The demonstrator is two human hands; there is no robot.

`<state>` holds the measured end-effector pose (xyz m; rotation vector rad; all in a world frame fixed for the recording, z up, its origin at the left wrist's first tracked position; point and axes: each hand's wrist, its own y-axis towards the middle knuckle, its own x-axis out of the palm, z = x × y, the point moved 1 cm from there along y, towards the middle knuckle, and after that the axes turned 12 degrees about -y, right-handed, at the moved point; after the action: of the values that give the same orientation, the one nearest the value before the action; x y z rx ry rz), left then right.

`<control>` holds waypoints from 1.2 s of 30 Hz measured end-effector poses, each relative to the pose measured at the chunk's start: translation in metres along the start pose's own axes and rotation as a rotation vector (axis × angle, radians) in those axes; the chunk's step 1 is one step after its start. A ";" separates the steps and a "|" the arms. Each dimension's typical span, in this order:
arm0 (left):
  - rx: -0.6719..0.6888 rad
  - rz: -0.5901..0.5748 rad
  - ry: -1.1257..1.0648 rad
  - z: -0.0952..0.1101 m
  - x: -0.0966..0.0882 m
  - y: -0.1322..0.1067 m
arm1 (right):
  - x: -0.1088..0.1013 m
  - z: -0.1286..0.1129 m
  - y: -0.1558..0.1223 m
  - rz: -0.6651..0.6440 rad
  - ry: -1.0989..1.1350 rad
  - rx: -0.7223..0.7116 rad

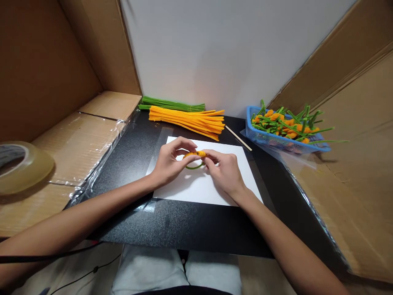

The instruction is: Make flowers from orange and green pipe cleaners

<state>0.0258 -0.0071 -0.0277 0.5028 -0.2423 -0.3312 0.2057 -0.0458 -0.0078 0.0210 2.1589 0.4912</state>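
Observation:
Over the white sheet of paper (187, 188), both hands hold one small piece of twisted orange pipe cleaner (201, 154) with a curved green pipe cleaner (195, 167) beneath it. My left hand (173, 159) pinches the orange piece from the left, thumb below and fingers arched above. From the right, my right hand (225, 168) grips its other end between thumb and forefinger. Fingers hide part of the piece, and I cannot tell exactly how the green joins the orange.
Behind the paper lie bundles of orange pipe cleaners (187, 121) and green pipe cleaners (172, 104). A thin wooden stick (238, 138) rests beside them. At right, a blue basket (250, 131) holds several orange-and-green pieces. A tape roll (39, 168) sits on cardboard at left.

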 end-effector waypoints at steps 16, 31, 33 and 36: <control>-0.145 -0.024 -0.258 0.005 0.005 0.005 | 0.001 0.000 0.000 -0.023 0.132 0.063; 0.170 -0.072 -0.040 0.002 0.004 -0.003 | 0.000 -0.007 -0.001 -0.083 0.202 0.121; 0.204 -0.067 -0.048 0.003 0.005 -0.004 | 0.000 -0.009 -0.002 -0.092 0.212 0.114; 0.248 -0.078 -0.035 0.005 0.006 -0.005 | -0.001 -0.010 -0.002 -0.112 0.209 0.094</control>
<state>0.0282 -0.0155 -0.0254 0.7523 -0.3004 -0.3886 0.1982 -0.0517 -0.0028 -0.1028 2.3709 0.3396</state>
